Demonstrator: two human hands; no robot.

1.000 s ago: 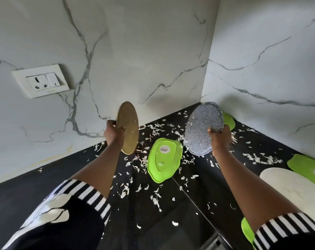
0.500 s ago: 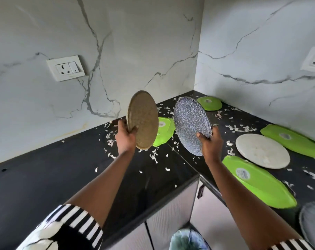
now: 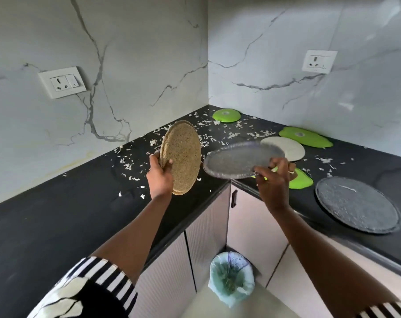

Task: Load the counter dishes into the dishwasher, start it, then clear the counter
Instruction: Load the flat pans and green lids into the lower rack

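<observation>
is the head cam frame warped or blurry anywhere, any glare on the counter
Head view: wide-angle bows the edges of the black counter; the grey plate in the right hand is slightly motion-smeared, the tan plate in the left hand sharper; the counter shows a faint sheen at far right, no harsh glare.

grey plate (image 3: 238, 160) tipped nearly flat, right hand (image 3: 273, 180) rotated with it

White veined marble walls (image 3: 149, 53) meet above a black counter (image 3: 45, 214) and pale cabinets (image 3: 206, 230).
</observation>
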